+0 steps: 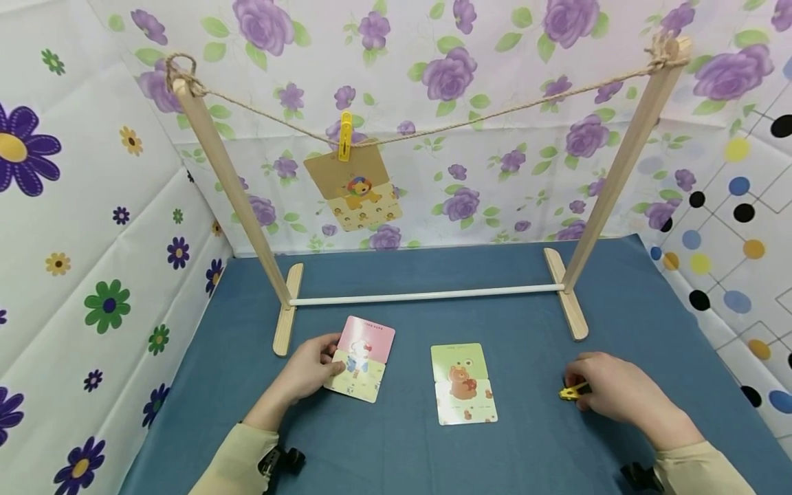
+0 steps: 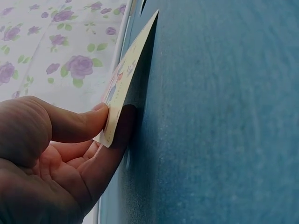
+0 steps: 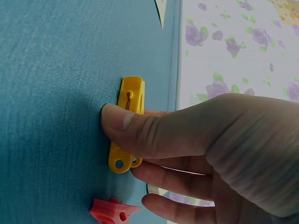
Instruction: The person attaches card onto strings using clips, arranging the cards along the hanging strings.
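My left hand (image 1: 307, 370) pinches the lower left edge of a pink and yellow card (image 1: 370, 344), thumb on its printed face. Seen from the left wrist, the card (image 2: 125, 84) is tilted, its far end leaning over the cloth. Over to the right, my right hand (image 1: 612, 388) holds a yellow clothespin (image 3: 126, 122) between thumb and fingers, close to the table. Between the hands lies a green and white card (image 1: 464, 385) with a bear on it. A brown card (image 1: 355, 182) hangs from the rope (image 1: 470, 124) by another yellow clothespin (image 1: 345, 137).
Two wooden posts (image 1: 232, 185) carry the rope, and a white rod (image 1: 427, 296) joins their feet low across the table. A red clothespin (image 3: 112, 212) lies below my right hand in the right wrist view. Blue cloth (image 1: 396, 454) covers the table; flowered sheets (image 1: 495, 48) stand behind.
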The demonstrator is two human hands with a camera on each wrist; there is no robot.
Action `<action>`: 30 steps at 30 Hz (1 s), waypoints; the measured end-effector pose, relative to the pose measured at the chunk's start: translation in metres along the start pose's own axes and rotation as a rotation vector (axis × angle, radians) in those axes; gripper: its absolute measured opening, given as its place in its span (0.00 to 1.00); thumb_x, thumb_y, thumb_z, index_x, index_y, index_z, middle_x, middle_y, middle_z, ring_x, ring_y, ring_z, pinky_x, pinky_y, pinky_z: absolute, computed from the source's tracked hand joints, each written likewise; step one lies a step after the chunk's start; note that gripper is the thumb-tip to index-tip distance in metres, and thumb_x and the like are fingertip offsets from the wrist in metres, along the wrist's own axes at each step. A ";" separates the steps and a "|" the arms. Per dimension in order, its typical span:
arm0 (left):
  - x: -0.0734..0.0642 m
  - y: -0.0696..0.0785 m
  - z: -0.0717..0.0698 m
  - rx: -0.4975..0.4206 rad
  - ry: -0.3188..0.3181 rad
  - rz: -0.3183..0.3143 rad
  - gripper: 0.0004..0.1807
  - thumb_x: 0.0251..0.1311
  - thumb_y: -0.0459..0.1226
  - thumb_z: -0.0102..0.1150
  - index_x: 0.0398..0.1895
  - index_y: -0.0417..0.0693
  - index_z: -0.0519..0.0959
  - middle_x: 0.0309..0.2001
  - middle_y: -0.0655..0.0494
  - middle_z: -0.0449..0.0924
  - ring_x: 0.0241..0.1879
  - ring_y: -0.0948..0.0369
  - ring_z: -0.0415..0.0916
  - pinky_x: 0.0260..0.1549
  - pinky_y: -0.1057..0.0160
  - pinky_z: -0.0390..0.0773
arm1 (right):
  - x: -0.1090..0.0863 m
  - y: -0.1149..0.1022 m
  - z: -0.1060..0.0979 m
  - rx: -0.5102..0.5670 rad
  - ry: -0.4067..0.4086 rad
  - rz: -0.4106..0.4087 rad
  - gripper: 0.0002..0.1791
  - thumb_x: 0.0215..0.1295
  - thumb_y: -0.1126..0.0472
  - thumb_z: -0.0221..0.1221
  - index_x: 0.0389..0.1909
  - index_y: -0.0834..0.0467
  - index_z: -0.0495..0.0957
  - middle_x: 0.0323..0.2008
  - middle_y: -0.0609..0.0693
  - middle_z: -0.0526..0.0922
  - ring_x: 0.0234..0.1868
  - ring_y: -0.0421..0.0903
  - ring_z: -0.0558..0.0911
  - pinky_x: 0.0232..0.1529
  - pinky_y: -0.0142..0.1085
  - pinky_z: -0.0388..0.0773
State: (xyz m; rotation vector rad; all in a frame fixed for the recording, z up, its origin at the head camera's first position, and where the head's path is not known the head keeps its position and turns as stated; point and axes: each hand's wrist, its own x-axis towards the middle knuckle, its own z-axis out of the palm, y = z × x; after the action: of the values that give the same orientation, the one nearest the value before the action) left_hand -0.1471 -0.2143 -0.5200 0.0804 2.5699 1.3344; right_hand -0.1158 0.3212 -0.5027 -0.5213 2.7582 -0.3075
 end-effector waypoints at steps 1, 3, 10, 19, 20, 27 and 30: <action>0.000 -0.001 0.000 -0.003 0.001 0.000 0.32 0.65 0.22 0.68 0.72 0.27 0.71 0.42 0.48 0.76 0.36 0.57 0.73 0.31 0.65 0.73 | 0.000 0.000 0.000 -0.001 -0.001 0.001 0.17 0.52 0.63 0.82 0.34 0.44 0.83 0.32 0.40 0.77 0.30 0.38 0.74 0.32 0.42 0.76; 0.000 -0.002 0.000 -0.012 0.006 0.001 0.31 0.64 0.22 0.68 0.71 0.27 0.72 0.42 0.49 0.77 0.36 0.57 0.74 0.31 0.65 0.74 | 0.000 0.000 0.000 -0.003 -0.004 0.004 0.17 0.52 0.63 0.82 0.34 0.44 0.83 0.32 0.40 0.77 0.30 0.38 0.73 0.32 0.42 0.76; 0.000 -0.003 -0.001 -0.050 0.008 0.004 0.27 0.63 0.21 0.69 0.66 0.28 0.76 0.40 0.49 0.79 0.35 0.57 0.75 0.30 0.66 0.75 | 0.000 0.001 0.001 -0.011 0.002 0.005 0.16 0.53 0.61 0.82 0.34 0.44 0.84 0.32 0.39 0.76 0.31 0.38 0.74 0.33 0.42 0.77; -0.001 -0.003 -0.003 -0.073 -0.007 0.016 0.20 0.63 0.22 0.70 0.58 0.32 0.81 0.34 0.51 0.82 0.31 0.58 0.78 0.27 0.65 0.76 | -0.001 0.004 -0.002 -0.014 0.017 -0.008 0.14 0.56 0.59 0.81 0.37 0.44 0.86 0.34 0.39 0.78 0.32 0.38 0.75 0.34 0.43 0.79; -0.001 -0.003 -0.003 -0.076 -0.008 0.013 0.20 0.63 0.22 0.70 0.58 0.32 0.80 0.34 0.51 0.82 0.31 0.58 0.78 0.27 0.65 0.76 | -0.001 0.004 -0.002 -0.014 0.017 -0.009 0.14 0.56 0.59 0.81 0.38 0.45 0.86 0.35 0.39 0.79 0.33 0.38 0.76 0.34 0.43 0.79; -0.002 -0.002 -0.003 -0.096 -0.007 -0.004 0.21 0.64 0.22 0.70 0.60 0.32 0.80 0.32 0.52 0.83 0.29 0.58 0.79 0.25 0.65 0.75 | -0.001 0.003 -0.001 -0.023 0.033 -0.035 0.14 0.56 0.57 0.81 0.39 0.44 0.86 0.36 0.38 0.80 0.34 0.37 0.77 0.35 0.43 0.80; -0.003 -0.002 -0.003 -0.108 -0.011 -0.001 0.21 0.64 0.23 0.70 0.60 0.32 0.80 0.32 0.52 0.84 0.28 0.58 0.79 0.24 0.66 0.74 | -0.001 0.003 -0.001 -0.028 0.049 -0.048 0.14 0.56 0.56 0.81 0.40 0.44 0.87 0.36 0.38 0.80 0.34 0.37 0.78 0.35 0.43 0.81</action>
State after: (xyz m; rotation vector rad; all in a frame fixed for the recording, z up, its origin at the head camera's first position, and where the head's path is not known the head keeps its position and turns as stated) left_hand -0.1451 -0.2181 -0.5191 0.0673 2.4827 1.4654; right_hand -0.1164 0.3244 -0.5020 -0.5949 2.8040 -0.2970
